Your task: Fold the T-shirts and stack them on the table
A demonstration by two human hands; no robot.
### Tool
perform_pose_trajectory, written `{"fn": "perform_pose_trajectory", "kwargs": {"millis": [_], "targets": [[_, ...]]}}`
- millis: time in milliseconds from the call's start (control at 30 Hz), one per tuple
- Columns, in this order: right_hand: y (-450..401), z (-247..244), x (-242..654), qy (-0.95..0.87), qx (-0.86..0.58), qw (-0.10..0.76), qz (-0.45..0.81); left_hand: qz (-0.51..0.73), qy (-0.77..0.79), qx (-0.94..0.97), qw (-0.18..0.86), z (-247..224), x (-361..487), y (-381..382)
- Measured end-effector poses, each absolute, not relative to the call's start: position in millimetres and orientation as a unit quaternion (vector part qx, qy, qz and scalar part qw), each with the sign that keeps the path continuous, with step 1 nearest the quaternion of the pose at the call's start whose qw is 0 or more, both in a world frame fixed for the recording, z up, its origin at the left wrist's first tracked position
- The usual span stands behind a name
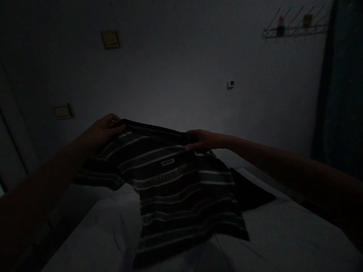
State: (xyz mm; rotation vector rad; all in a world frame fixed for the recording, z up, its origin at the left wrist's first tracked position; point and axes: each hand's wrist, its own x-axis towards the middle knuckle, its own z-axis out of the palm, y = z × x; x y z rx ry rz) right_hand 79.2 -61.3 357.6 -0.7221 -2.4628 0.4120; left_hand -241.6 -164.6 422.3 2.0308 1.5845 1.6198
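Dim light falls across a pale wall, with two square switch plates on its left part, a small white wall device near the middle, and a wire hook rack high on the right holding a couple of small items. A dark curtain hangs down the far right.

Over a bed with a white sheet, a person's arms reach out from the near side, and both hands are up at the top edge of a dark striped T-shirt. The left hand is curled over the far left end of that dark edge, gripping it between fingers and thumb. The right hand pinches the edge further along, with its fingers stretched out flat; the low light hides the thumb.

Held up between them, the T-shirt spreads wide and hangs down, its lower part draped onto the sheet. A sleeve juts out on the left. A small white label shows on the chest. Just right of the shirt lies a dark triangular piece of fabric; it is too dark to tell what it is.
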Motion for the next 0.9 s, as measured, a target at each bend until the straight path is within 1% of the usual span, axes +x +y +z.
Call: {"fn": "perform_pose_trajectory", "kwargs": {"millis": [67,167,233,300,367,433,500,600,667,767,900], "targets": [[-65.9,344.7,87.5,-0.910,-0.321,0.243,0.097,0.519,0.533,0.666,0.059,410.5,-241.7,-171.0],[-64.1,325.7,100.3,-0.889,-0.399,0.222,0.045,0.482,0.557,0.676,-0.007,396.0,-244.4,-176.5],[-58.9,318.4,108.8,-0.876,-0.416,0.233,0.076,0.450,0.568,0.687,-0.050,392.2,-248.5,-176.8],[-54.1,315.7,115.5,-0.861,-0.414,0.260,0.140,0.425,0.572,0.699,-0.064,392.4,-253.8,-175.0],[-52.5,315.5,118.9,-0.846,-0.394,0.289,0.215,0.416,0.570,0.707,-0.048,394.2,-259.8,-172.3],[-55.7,316.2,118.7,-0.843,-0.342,0.322,0.262,0.420,0.565,0.710,-0.023,395.6,-266.4,-170.1],[-62.4,317.1,116.7,-0.851,-0.289,0.358,0.253,0.420,0.568,0.708,-0.005,395.3,-273.5,-169.1],[-73.1,316.8,114.6,-0.855,-0.255,0.401,0.208,0.411,0.587,0.697,0.009,389.9,-283.1,-169.4],[-77.6,314.8,115.2,-0.850,-0.250,0.410,0.217,0.405,0.599,0.690,0.030,384.1,-287.0,-170.3],[-80.0,311.1,117.7,-0.831,-0.260,0.407,0.275,0.404,0.603,0.685,0.069,375.8,-288.4,-172.5],[-80.7,310.4,119.0,-0.820,-0.267,0.402,0.309,0.407,0.605,0.678,0.090,371.3,-287.2,-176.1]]}}
